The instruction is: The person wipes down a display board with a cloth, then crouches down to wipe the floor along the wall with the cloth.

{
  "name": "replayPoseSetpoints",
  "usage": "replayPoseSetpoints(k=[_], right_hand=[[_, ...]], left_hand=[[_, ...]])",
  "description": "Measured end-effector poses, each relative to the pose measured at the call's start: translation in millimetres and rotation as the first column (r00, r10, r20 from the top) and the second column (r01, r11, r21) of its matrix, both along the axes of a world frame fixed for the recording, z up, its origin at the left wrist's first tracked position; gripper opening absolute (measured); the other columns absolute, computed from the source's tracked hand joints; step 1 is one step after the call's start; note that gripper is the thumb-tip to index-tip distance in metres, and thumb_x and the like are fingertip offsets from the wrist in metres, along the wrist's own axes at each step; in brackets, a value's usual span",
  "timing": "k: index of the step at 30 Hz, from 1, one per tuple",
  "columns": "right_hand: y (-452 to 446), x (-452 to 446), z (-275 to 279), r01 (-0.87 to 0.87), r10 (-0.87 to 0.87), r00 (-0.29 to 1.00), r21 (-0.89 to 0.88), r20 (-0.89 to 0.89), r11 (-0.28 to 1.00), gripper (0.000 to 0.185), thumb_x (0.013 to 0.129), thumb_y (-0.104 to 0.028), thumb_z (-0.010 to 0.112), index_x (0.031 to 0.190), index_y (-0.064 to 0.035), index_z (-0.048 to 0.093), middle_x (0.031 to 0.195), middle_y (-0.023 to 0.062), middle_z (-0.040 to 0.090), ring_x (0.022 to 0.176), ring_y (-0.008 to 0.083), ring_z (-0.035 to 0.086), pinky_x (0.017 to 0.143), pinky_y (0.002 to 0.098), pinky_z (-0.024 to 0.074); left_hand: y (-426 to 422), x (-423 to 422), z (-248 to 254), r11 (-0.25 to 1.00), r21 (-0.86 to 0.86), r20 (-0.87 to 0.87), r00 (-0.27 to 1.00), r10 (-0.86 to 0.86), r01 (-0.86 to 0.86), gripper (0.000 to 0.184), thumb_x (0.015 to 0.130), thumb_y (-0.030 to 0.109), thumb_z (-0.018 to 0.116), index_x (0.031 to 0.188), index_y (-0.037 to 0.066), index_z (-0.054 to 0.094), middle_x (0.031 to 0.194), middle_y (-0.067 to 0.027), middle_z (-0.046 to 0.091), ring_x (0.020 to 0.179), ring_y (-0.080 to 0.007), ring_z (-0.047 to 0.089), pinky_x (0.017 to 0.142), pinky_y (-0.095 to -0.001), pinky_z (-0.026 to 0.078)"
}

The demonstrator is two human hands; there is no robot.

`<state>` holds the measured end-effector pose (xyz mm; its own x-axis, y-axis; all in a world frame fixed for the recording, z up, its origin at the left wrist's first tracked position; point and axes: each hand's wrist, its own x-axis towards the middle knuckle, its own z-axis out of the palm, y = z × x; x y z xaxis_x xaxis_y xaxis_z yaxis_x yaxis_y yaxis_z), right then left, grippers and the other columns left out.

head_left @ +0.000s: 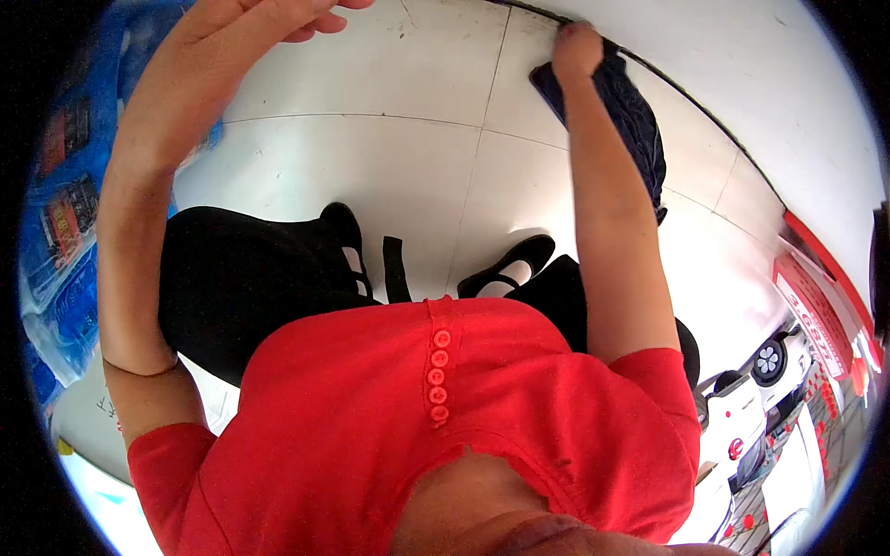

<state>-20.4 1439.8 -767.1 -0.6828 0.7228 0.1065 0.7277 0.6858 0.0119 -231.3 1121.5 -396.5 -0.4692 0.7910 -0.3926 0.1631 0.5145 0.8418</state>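
Crowding the left edge: blue packs (74,296) in clear plastic, close beside the left arm, probably just stored there. Below them a pale surface (83,417) with some handwriting, too cut off to identify.

Left hand (250,23) is up at the top edge, partly out of frame. Fingers look bent, nothing visible in them; grip not fully shown, so can't tell spread or closed. Arm passes outside the left knee, my guess for clearance.

Legs apart, 2 black shoes (339,222) on the floor tiles (399,167). Reads as seated or squatting low, which puts the floor within arm's reach. Black strap (396,269) between the shoes; what it belongs to is unclear.

Right hand (577,51) is far out, arm nearly straight. Grip looks pressed together, pinching the far end of the dark cloth (640,130). Fingertips hidden by the fist, so exact hold unclear. Cloth is on the floor near the foot of the white panel (788,83), trailing back past the outer side of the forearm. Held at 1 end only, so the rest bunches in folds.

Right edge: red-and-white box (807,315) by the panel, then white toy cars (732,422) packed close, likely to save floor space.
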Motion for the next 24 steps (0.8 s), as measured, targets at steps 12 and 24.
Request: replayPoseSetpoints(k=[12,24], right_hand=[[-15.5,1.8,35.1,0.43,-0.472,0.865,-0.233,-0.17,0.872,0.029,0.091,-0.026,0.06,0.085,0.0001,0.07,0.091,0.0193,0.07,0.079,0.0366,0.07,0.068,0.0442,0.0577],[9.1,86.5,39.6,-0.048,0.047,0.999,0.186,0.01,0.981,0.029,0.093,-0.014,0.049,0.115,-0.0122,0.067,0.113,0.0113,0.065,0.099,0.0316,0.064,0.081,0.0445,0.0531]], left_hand=[[-13.2,-11.2,-10.4,0.999,0.033,-0.016,0.999,-0.037,0.038,0.036,0.099,0.011,0.048,0.131,-0.005,0.053,0.114,-0.0149,0.063,0.104,-0.0202,0.06,0.093,-0.0316,0.049],[-14.6,-6.4,-2.9,0.994,-0.057,-0.097,0.99,-0.1,0.095,0.036,0.101,0.013,0.048,0.131,-0.005,0.053,0.114,-0.0164,0.062,0.104,-0.021,0.061,0.092,-0.0312,0.05]])
